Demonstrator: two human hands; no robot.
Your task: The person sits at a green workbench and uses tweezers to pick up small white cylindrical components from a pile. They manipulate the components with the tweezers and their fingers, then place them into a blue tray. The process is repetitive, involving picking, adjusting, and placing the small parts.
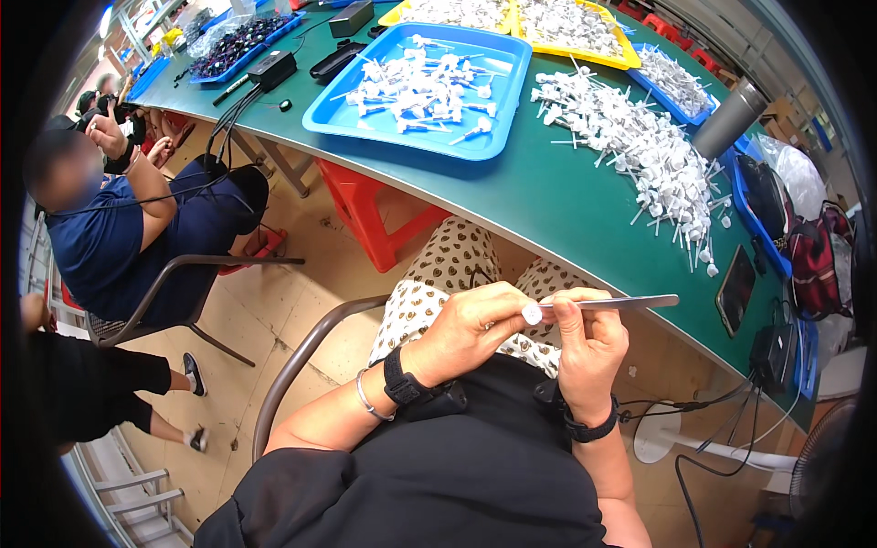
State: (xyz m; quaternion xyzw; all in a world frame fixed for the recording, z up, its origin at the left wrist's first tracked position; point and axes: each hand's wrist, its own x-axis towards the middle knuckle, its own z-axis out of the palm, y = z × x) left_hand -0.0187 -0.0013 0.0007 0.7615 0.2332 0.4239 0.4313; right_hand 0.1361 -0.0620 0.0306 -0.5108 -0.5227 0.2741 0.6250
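Observation:
Above my lap, my left hand (pixel 470 331) pinches a small white plastic piece with a round head (pixel 532 314). My right hand (pixel 589 345) is closed on a slim flat metal blade (pixel 644 301), whose rounded end points right. The blade's other end meets the white piece between my fingertips; the exact contact is too small to make out. Similar white stemmed pieces (pixel 639 142) lie heaped on the green table (pixel 548 196). More of them are spread in a blue tray (pixel 320 117) near the table's front edge.
Two yellow trays (pixel 630 57) and a small blue tray (pixel 699 117) hold more white pieces. A grey cylinder (pixel 731 119), a phone (pixel 735 290) and a black box with cables (pixel 775 354) are at right. A red stool (pixel 365 215) stands under the table; a seated person (pixel 119 210) is left.

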